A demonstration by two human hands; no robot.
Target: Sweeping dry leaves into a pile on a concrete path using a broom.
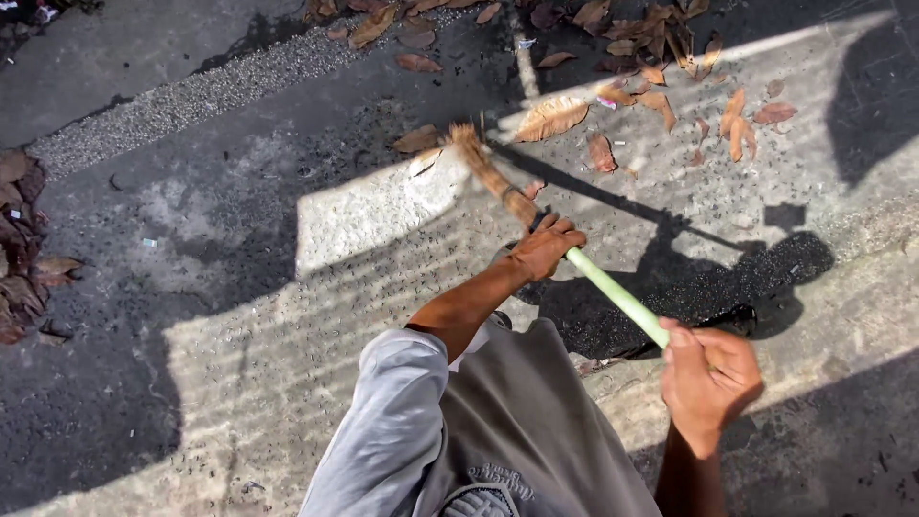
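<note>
Broom (498, 182) long axis runs diagonal, bristle head far upper-left, green handle (613, 292) back lower-right. Left hand (546, 247) clamped nearer head; right hand (706, 375) clamped on handle end. Dry leaves (651, 96) beyond bristles.

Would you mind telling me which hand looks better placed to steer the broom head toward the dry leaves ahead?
Probably the left hand: it grips the broom low, just behind the bristles that point at the dry leaves. The right hand holds the green handle's top end, farthest from them.
</note>
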